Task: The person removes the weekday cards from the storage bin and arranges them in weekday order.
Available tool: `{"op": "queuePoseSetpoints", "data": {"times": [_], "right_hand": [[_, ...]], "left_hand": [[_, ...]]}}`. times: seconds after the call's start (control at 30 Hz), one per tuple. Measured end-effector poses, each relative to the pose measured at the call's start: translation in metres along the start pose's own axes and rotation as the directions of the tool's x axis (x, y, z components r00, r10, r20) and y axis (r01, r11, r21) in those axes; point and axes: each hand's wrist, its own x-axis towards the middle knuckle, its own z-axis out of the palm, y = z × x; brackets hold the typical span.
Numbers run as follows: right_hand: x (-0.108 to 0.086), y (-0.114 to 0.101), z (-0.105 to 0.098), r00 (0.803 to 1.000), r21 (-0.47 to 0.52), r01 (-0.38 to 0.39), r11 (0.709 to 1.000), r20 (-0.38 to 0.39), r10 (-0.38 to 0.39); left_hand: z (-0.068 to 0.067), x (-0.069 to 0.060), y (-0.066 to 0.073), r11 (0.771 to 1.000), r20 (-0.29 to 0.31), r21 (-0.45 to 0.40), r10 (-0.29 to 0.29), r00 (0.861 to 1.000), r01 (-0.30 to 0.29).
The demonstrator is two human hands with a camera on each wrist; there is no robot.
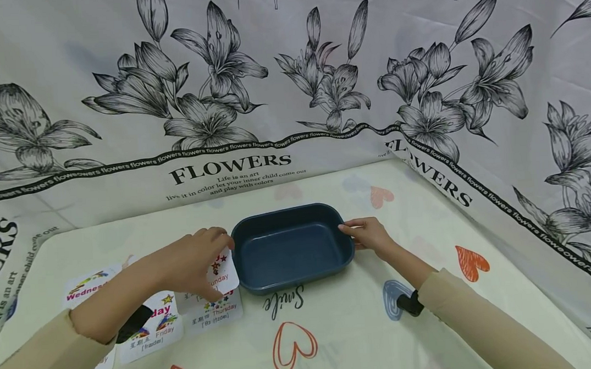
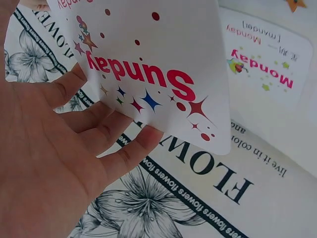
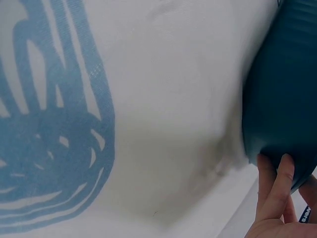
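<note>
A white card printed "Sunday" (image 2: 148, 54) is held by my left hand (image 1: 192, 266), its fingers along the upper edge and the thumb lower down. The card (image 1: 225, 275) is tilted up beside the left end of a dark blue rectangular dish (image 1: 288, 251). No contents show in the dish. At its right end, my right hand (image 1: 373, 237) pinches the rim between thumb and fingers; the right wrist view shows those fingers (image 3: 277, 183) against the outer wall. Below the left hand lies a "Thursday" card (image 1: 217, 315), partly covered.
More weekday cards lie at the left of the table: "Wednesday" (image 1: 84, 291), "Friday" (image 1: 160, 333) and, in the left wrist view, "Monday" (image 2: 267, 59). My left forearm hides part of them. A flower-printed curtain (image 1: 255, 175) borders the table's back and right sides.
</note>
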Motion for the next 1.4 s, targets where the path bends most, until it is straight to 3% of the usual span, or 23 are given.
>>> {"op": "queuePoseSetpoints", "data": {"times": [0.2, 0.47, 0.7, 0.87, 1.07, 1.27, 1.4], "right_hand": [[0.001, 0.002, 0.0, 1.0, 0.0, -0.005, 1.0, -0.001, 0.005], [0.001, 0.003, 0.0, 1.0, -0.007, -0.005, 1.0, 0.002, 0.005], [0.001, 0.003, -0.001, 1.0, -0.017, 0.004, 1.0, 0.018, -0.004], [0.002, 0.003, -0.002, 1.0, -0.023, -0.001, 1.0, 0.006, 0.001], [0.002, 0.002, -0.001, 1.0, -0.029, -0.005, 1.0, 0.009, 0.005], [0.0, 0.0, 0.0, 1.0, -0.026, -0.003, 1.0, 0.011, 0.004], [0.001, 0.0, 0.0, 1.0, -0.029, -0.004, 1.0, 0.009, 0.005]], "left_hand": [[0.015, -0.014, 0.004, 1.0, -0.004, -0.005, -0.001, 1.0, 0.001], [0.045, -0.033, 0.023, 0.998, 0.033, -0.051, -0.025, 0.999, 0.026], [0.078, -0.05, 0.038, 0.993, 0.118, -0.115, -0.009, 0.993, 0.023], [0.094, -0.054, 0.042, 0.989, 0.156, -0.148, 0.013, 0.988, 0.01], [0.111, -0.057, 0.047, 0.986, 0.151, -0.16, 0.065, 0.986, -0.041], [0.118, -0.057, 0.05, 0.977, 0.163, -0.215, 0.032, 0.986, 0.004], [0.124, -0.055, 0.052, 0.98, 0.123, -0.198, 0.05, 0.991, -0.025]]}}
